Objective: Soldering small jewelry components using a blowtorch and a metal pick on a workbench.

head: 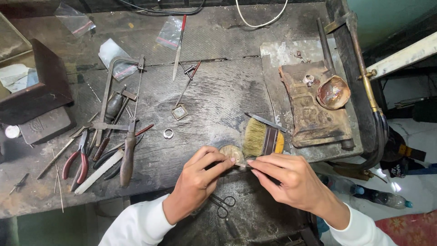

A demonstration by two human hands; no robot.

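Observation:
My left hand and my right hand meet at the bench's front edge. Their fingertips pinch a small pale metal piece between them; its shape is too small to make out. Just behind the fingertips sits a round tan pad. A flat brush with pale bristles and a yellow handle lies right behind it. A small silver ring lies on the worn bench, left of the hands. A square metal frame lies farther back.
A jeweller's saw, red-handled pliers, files and several other tools crowd the left side. A dark box stands far left. At the right, a scorched block carries a ring and a shell-like dish. Small scissors lie below the hands.

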